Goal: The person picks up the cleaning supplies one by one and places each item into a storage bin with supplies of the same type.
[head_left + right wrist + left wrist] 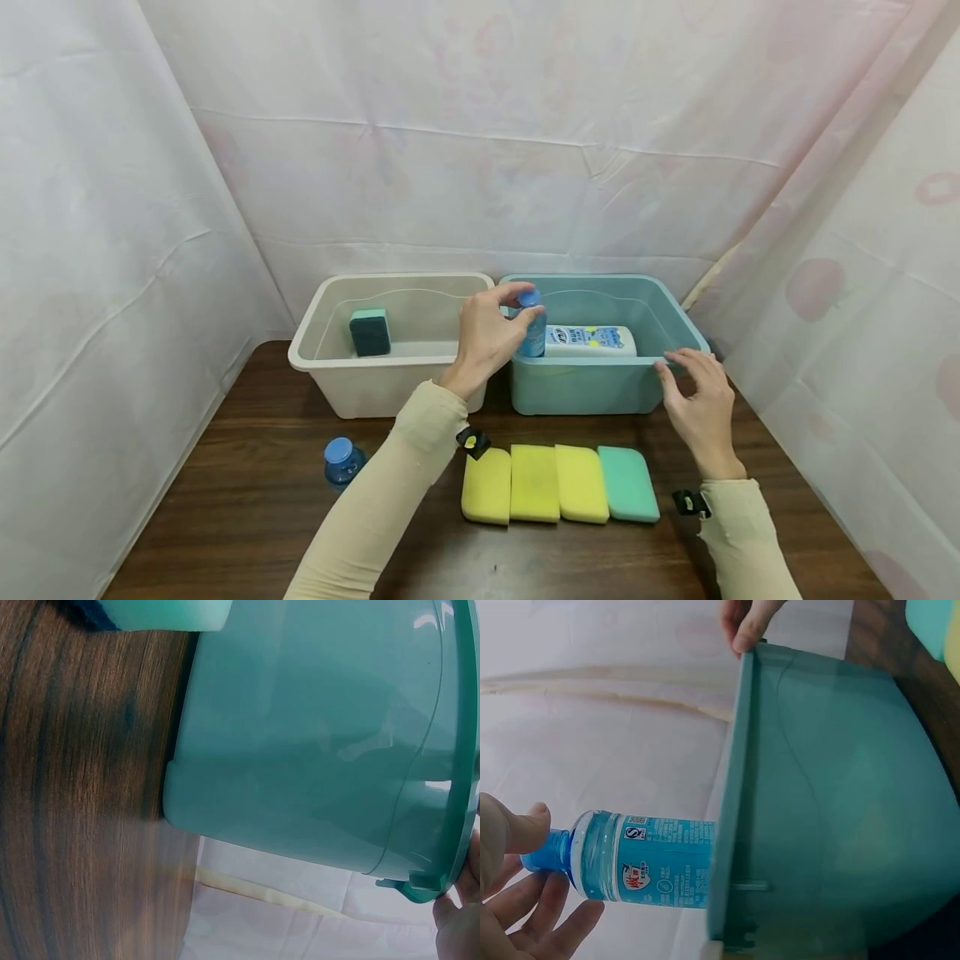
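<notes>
In the head view, my left hand pinches the blue cap of a small clear bottle with a blue label. The bottle stands upright at the left end of the teal bin, its lower part hidden by the front wall. In the left wrist view, thumb and fingers surround the cap of the bottle. My right hand rests with loosely bent fingers on the bin's front right corner. A white bottle with a blue and yellow label lies on its side inside that bin.
A cream bin stands left of the teal one, holding a green sponge with a dark face. Three yellow sponges and a mint sponge form a row in front. Another blue-capped bottle is partly behind my left forearm.
</notes>
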Tool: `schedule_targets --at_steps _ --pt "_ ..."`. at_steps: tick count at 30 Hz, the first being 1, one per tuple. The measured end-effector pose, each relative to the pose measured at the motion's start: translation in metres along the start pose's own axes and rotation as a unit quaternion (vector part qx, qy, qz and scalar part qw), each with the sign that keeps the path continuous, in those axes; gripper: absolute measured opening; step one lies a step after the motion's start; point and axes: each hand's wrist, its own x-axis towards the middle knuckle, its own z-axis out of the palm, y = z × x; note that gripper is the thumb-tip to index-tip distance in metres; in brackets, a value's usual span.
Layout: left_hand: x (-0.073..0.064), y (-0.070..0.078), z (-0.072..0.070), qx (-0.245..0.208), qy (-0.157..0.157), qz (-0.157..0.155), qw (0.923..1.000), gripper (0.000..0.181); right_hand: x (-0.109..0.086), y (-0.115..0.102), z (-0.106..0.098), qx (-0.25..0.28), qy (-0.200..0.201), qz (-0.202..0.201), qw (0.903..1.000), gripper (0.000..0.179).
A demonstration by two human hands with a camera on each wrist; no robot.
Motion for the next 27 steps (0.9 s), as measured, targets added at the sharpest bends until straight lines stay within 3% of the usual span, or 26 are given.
schedule_targets --at_steps 11,27 --pt "-0.008 -0.017 0.015 0.022 -0.03 -0.032 0.9988 0.032 -0.001 -0.001 -0.001 0.0 -0.002 -0.003 1.0 0.025" --pt "-0.019 -0.03 0.027 0.045 -0.07 -0.049 0.9953 0.03 -0.001 -0.005 0.0 0.003 -0.002 0.002 1.0 0.025"
